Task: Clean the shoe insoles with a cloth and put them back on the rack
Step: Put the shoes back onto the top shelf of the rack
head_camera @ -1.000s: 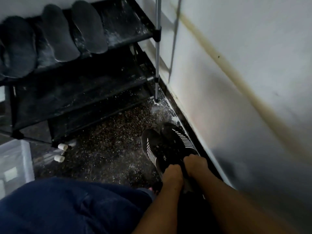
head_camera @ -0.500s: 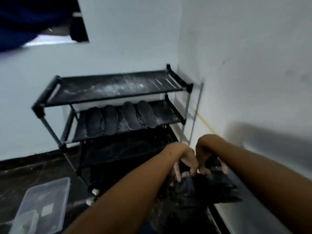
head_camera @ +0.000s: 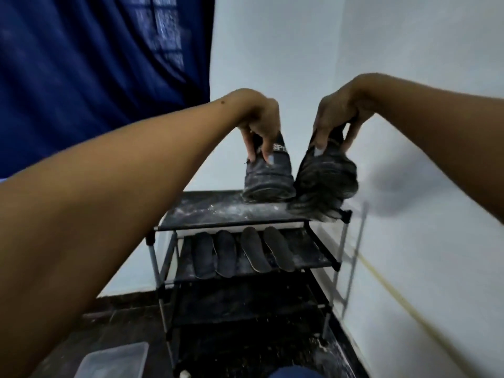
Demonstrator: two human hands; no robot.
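My left hand [head_camera: 259, 124] pinches the heel of a dark dusty shoe [head_camera: 268, 178], and my right hand [head_camera: 338, 115] pinches the heel of a second dark shoe [head_camera: 326, 186]. Both shoes hang heel up, their toes at the right end of the top shelf [head_camera: 212, 211] of a black shoe rack [head_camera: 321, 257]; whether they touch it I cannot tell. On the shelf below lie several dark insoles [head_camera: 242, 252] side by side. No cloth is in view.
The rack stands in a corner, with a white wall [head_camera: 409, 241] close on its right and another behind. A blue curtain [head_camera: 95, 64] hangs at the upper left. A clear plastic box [head_camera: 114, 361] sits on the dark floor at the lower left.
Both hands picked the pair of shoes up from the floor by the wall and raised them to the rack's top shelf. The camera view rose with them.
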